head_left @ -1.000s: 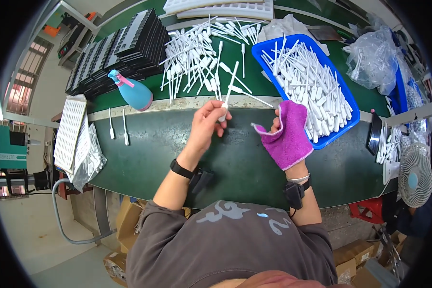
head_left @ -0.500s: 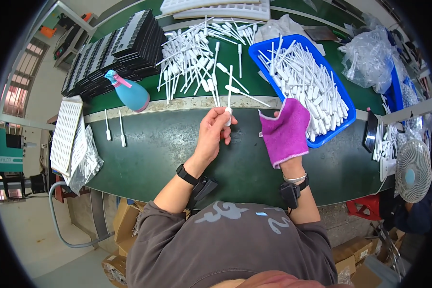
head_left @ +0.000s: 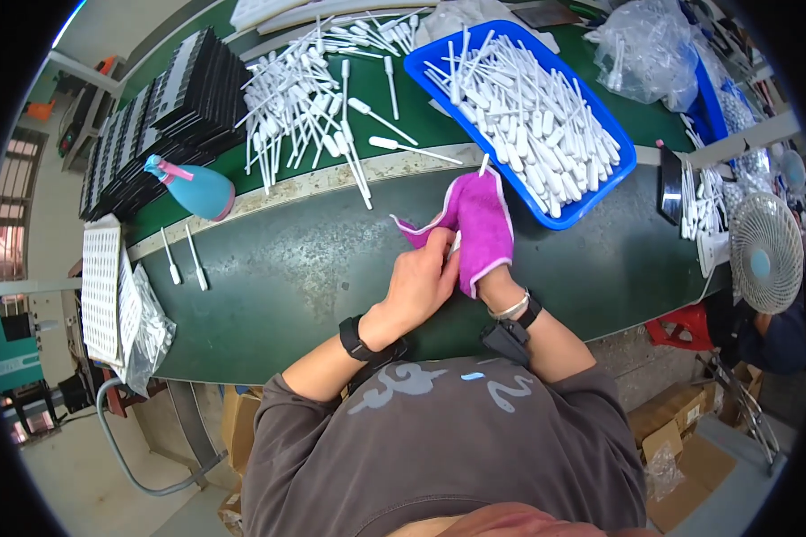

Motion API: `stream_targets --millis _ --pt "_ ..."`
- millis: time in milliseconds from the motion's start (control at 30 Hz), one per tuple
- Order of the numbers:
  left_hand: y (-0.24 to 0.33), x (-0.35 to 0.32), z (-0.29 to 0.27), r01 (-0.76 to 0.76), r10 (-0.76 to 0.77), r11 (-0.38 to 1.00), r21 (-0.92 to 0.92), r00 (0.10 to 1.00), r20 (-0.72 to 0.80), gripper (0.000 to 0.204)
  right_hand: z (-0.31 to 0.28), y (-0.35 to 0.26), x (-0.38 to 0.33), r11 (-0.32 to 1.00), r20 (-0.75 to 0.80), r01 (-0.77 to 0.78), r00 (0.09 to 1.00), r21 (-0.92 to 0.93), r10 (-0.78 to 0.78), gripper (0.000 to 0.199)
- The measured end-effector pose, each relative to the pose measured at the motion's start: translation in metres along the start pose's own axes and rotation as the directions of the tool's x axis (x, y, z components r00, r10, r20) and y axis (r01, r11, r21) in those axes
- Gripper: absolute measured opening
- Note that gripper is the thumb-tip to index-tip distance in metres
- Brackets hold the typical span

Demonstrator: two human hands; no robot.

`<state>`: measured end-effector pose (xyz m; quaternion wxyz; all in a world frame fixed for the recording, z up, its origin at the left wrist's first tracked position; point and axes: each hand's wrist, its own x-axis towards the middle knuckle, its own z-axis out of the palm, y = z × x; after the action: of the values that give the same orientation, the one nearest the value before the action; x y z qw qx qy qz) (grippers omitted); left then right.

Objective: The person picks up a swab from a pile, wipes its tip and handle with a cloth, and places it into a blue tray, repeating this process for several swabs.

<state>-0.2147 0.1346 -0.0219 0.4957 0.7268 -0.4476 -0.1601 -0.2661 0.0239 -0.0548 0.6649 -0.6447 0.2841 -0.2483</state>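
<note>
My left hand [head_left: 416, 285] is closed on the bulb end of a white plastic dropper pipette [head_left: 457, 240], close against my right hand. A purple cloth [head_left: 487, 215] covers most of my right hand [head_left: 497, 286], hiding its fingers. The cloth is folded around the pipette's stem, and a thin white tip pokes out at its far end. Beyond the hands lies a loose pile of similar pipettes [head_left: 287, 94]. A blue basin [head_left: 546, 217] heaped with white pipettes [head_left: 546, 125] stands just past the cloth.
Black trays [head_left: 188, 85] are stacked at the far left, near a blue spray bottle [head_left: 202, 192]. Two single pipettes [head_left: 196, 259] lie on the left, by a white perforated tray [head_left: 103, 291] and a plastic bag [head_left: 150, 327]. A fan [head_left: 763, 255] stands at right.
My hands have come together. The pipette, held upright in my left hand before, now runs into the cloth in my right. The whole view has shifted, moving the bench things leftward.
</note>
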Motion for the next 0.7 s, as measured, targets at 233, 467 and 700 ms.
stream_targets --millis 233,467,700 --pt "0.017 -0.002 -0.017 0.815 -0.074 0.208 -0.541 0.565 0.822 0.021 -0.06 -0.033 0.032 -0.061 0.507 -0.542 0.815 0.838 -0.281 0.021" --pt "0.013 -0.002 -0.01 0.709 -0.086 0.253 -0.658 0.694 0.714 0.022 -0.03 -0.038 0.02 0.186 0.358 -0.347 0.933 0.919 -0.03 0.022" --pt "0.016 0.002 -0.018 0.571 -0.183 0.721 -0.392 0.703 0.687 0.017 -0.052 -0.037 0.026 0.233 0.295 -0.296 0.955 0.926 0.041 0.024"
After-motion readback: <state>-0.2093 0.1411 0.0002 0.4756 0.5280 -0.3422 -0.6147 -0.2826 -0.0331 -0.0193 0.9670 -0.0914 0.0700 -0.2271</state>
